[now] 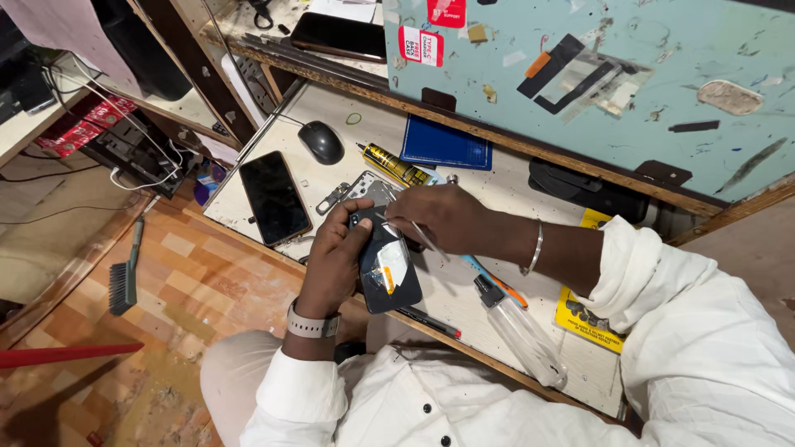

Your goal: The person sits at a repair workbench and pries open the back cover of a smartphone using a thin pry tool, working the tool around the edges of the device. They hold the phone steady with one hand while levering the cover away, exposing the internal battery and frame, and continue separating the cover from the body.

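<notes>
The left hand (335, 252) held a dark opened phone (387, 269) from its left side, fingers curled around it. The right hand (443, 217) pinched thin metal tweezers (424, 238), tip down on the phone's top part. Just past the left hand lay a black phone (274, 199), screen up. A clear squeeze bottle (522, 335) lay near the right wrist, on the table (489, 186).

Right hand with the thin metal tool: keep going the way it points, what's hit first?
The right hand points left, toward the left hand. Its thin metal tool angles down onto the opened dark phone gripped there. Likely first contact is that phone, then the left thumb; depth is unclear.
</notes>
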### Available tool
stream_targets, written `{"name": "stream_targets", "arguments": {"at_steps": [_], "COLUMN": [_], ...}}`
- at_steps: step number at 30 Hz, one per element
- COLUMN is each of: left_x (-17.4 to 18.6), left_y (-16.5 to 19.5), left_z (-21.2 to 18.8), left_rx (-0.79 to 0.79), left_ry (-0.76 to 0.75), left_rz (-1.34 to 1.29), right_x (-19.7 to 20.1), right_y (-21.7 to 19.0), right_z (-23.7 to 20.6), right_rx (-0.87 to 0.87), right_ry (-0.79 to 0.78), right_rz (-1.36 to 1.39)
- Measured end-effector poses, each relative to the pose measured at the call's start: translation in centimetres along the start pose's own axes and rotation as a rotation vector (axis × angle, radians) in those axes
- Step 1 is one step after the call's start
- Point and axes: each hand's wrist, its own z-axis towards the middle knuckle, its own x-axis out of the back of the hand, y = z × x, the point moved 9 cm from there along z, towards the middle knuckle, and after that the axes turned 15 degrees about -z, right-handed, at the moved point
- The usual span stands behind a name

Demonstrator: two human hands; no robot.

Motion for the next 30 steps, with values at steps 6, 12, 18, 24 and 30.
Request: {"name": "stream_targets", "arguments": {"at_steps": [6, 12, 18, 24, 30], "left_x": [-0.1, -0.4, -0.7, 1.6, 2.9], "left_y": [-0.3, -0.3, -0.1, -0.1, 0.0], "left_z": [-0.1, 0.1, -0.3, -0.5, 0.2], "left_rx": [0.007, 0.019, -0.022, -0.049, -0.04], "left_ry": [0.014, 0.054, 0.036, 0.034, -0.047], "left_rz": [0.029, 0.082, -0.005, -0.02, -0.207], "right_x": [-0.6, -0.9, -0.9, -2.7, -2.5], "right_y": [0.4, 1.4, 2.0, 3.3, 1.8], "right_z": [-0.8, -1.0, -1.8, -1.5, 0.6], "right_rx": [-0.032, -0.152, -0.178, -0.287, -0.145], "right_ry": [-0.001, 0.022, 0.028, -0.07, -0.087], "right_rz": [0.004, 0.006, 0.085, 0.203, 0.224]}}
